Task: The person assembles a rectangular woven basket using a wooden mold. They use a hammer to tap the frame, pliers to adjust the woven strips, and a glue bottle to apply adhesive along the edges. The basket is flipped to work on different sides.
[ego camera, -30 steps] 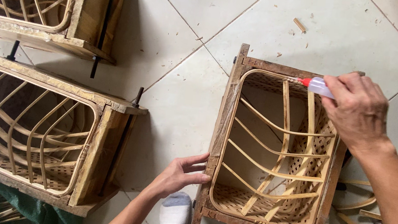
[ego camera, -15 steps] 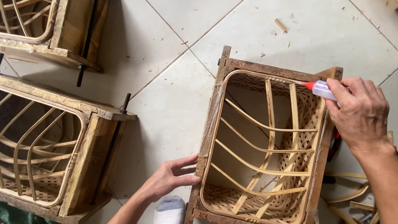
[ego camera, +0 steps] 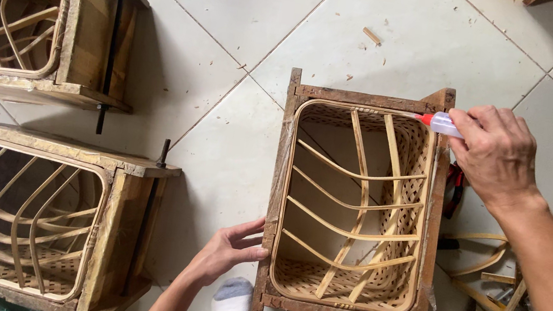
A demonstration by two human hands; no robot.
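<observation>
Squeezing the small glue bottle [ego camera: 439, 123] in my right hand [ego camera: 494, 158], red tip at the upper right corner of the woven basket [ego camera: 353, 207] mid-frame. Left hand [ego camera: 230, 250] flat and open against the wooden mould [ego camera: 274, 197]. Risk: overshoot, glue drips inside; mould could slide on tile.

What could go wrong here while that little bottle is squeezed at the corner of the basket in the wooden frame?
The red-tipped squeeze bottle in the right hand points at the top right corner of the woven basket; whatever it holds might drip onto the lattice or the wooden frame.

The left hand touches the frame with fingertips only, so the frame could shift.

Tools and cane strips lie close under the right forearm and might get knocked.
</observation>
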